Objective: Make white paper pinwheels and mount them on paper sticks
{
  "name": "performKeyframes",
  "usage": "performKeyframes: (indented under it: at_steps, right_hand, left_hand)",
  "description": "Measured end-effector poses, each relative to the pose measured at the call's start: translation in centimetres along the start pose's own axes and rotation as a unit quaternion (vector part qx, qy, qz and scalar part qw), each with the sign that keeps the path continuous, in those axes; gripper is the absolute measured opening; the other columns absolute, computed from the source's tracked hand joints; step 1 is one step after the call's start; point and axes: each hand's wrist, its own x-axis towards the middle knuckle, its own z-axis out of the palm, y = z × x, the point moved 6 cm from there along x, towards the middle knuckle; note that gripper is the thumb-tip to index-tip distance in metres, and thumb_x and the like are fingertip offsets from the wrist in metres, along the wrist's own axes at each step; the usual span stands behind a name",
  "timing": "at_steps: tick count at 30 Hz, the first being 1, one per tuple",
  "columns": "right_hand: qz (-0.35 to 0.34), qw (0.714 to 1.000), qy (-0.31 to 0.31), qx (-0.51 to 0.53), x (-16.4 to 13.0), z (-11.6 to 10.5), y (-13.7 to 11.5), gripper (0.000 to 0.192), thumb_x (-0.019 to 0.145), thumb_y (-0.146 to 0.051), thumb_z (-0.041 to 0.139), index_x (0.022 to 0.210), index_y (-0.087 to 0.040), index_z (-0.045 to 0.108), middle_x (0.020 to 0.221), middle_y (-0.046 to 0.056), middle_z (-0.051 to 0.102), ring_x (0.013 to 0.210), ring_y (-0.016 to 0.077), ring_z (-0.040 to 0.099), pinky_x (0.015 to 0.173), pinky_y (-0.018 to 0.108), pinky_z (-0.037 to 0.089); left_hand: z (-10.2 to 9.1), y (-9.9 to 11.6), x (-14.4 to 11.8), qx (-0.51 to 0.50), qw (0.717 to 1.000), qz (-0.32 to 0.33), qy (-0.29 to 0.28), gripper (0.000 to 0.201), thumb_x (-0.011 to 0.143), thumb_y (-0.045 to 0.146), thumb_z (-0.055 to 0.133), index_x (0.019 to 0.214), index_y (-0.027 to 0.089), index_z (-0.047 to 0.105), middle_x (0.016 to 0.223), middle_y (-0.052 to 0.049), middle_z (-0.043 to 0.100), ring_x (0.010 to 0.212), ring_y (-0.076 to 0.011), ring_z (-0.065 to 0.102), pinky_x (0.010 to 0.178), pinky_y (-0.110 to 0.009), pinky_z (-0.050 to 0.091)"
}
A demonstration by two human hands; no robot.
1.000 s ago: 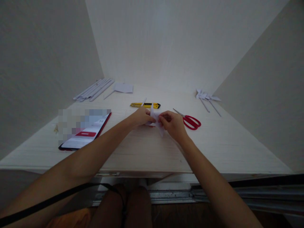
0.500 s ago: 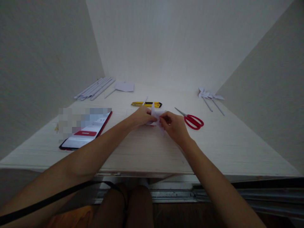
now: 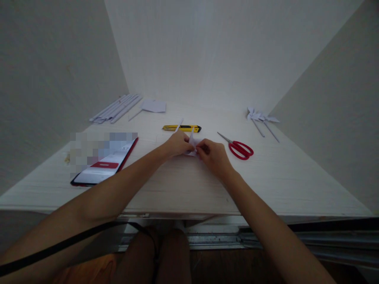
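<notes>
We pinch small folded white paper piece between left hand and right hand, fingers clamped on it, over pale wood-grain table; red-handled scissors near right, white walls around.

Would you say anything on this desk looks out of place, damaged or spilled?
Nothing stands out. Both hands, left hand and right hand, pinch a small folded white paper over the table. The scissors, utility knife, phone and paper pinwheels lie flat and apart.
</notes>
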Motion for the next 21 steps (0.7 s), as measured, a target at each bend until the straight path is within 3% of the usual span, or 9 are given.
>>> performKeyframes:
  at_steps: [8, 21]
  right_hand:
    - [0.005, 1.0, 0.005, 0.006, 0.03, 0.65, 0.48, 0.009, 0.073, -0.016, 0.049, 0.066, -0.016, 0.055, 0.06, 0.001, 0.059, 0.054, 0.0103, 0.051, 0.055, 0.023, 0.037]
    - [0.026, 0.999, -0.005, 0.022, 0.32, 0.82, 0.99, 0.006, 0.071, -0.017, 0.054, 0.065, -0.016, 0.054, 0.063, 0.001, 0.061, 0.056, 0.0107, 0.052, 0.055, 0.023, 0.038]
  left_hand:
    - [0.09, -0.23, 0.46, 0.066, 0.998, -0.021, -0.009, 0.017, 0.056, 0.019, 0.063, 0.045, 0.013, 0.052, 0.037, 0.005, 0.037, 0.039, -0.0061, 0.032, 0.04, -0.022, 0.018]
    - [0.29, -0.11, 0.42, 0.051, 0.999, -0.002, -0.01, 0.019, 0.055, 0.018, 0.063, 0.044, 0.013, 0.049, 0.04, 0.006, 0.034, 0.041, -0.006, 0.03, 0.043, -0.023, 0.018]
